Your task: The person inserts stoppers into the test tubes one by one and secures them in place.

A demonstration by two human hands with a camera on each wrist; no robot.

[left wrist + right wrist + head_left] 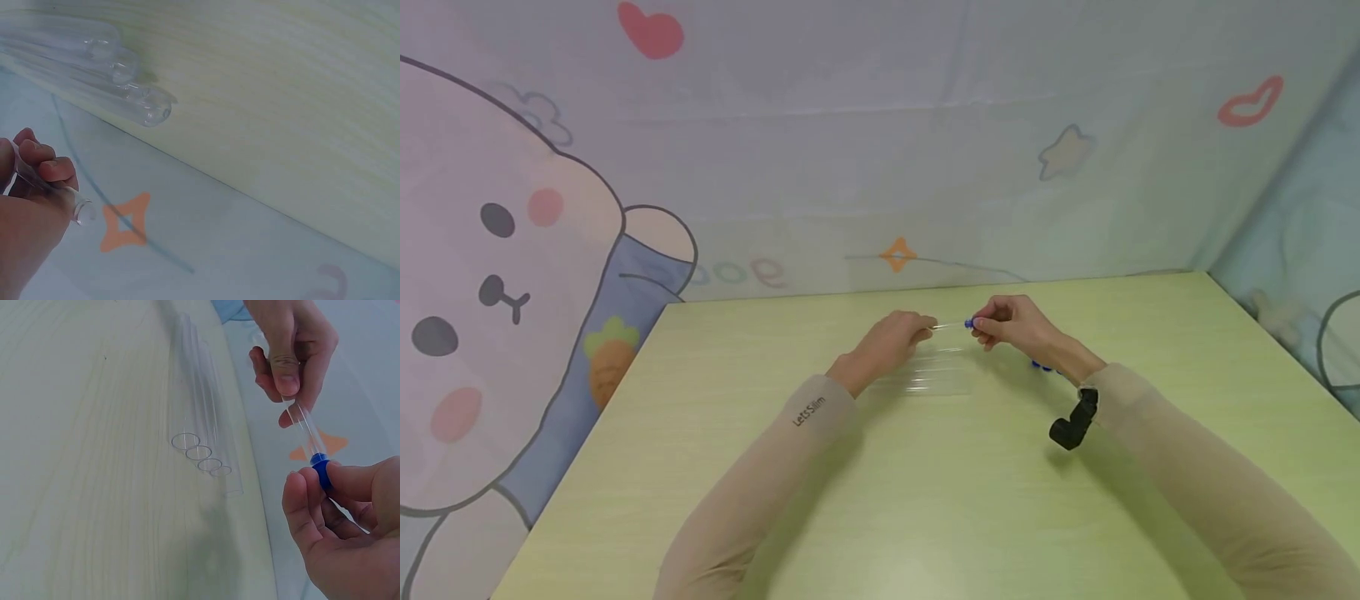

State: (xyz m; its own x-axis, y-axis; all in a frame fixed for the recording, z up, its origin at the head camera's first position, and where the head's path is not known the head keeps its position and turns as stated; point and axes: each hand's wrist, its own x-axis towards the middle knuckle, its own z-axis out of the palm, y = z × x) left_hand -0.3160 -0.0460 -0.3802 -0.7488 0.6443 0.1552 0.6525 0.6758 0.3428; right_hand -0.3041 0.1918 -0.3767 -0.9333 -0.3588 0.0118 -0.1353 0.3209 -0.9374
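Clamping the clear tube (310, 434) in my left grip (891, 340), I'm pinching the blue cap (321, 472) with my right grip (1019, 325), seemingly for alignment.

Perhaps six tubes (307, 430), four caps (322, 472)

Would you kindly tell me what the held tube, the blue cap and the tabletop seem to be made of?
The held tube: clear, glossy plastic or glass; the background shows through, but the look leaves open which.
The blue cap: probably plastic, opaque and evenly coloured.
The tabletop: perhaps wood-look laminate, given its pale grain streaks and soft sheen.
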